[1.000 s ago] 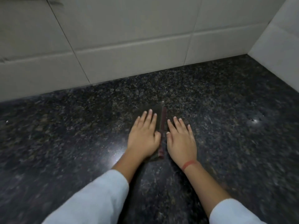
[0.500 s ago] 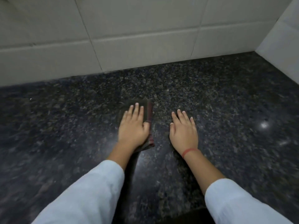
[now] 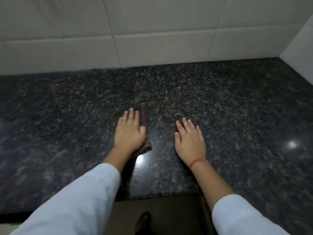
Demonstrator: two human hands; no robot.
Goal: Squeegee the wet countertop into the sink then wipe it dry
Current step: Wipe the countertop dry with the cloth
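A dark speckled granite countertop fills the head view. My left hand lies flat, fingers together, pressing a folded dark cloth with a reddish edge onto the stone; most of the cloth is hidden under the palm. My right hand rests flat on the bare counter about a hand's width to the right, fingers spread, holding nothing. A red band circles the right wrist. No squeegee and no sink are in view.
A wall of pale tiles runs along the back of the counter, and a side wall closes the right corner. The counter's front edge is near my body, with floor and a foot below. Light glints on the stone.
My left hand has slid the cloth leftward, away from the right hand, and the gap between the hands has widened. The right hand has stayed flat on the counter.
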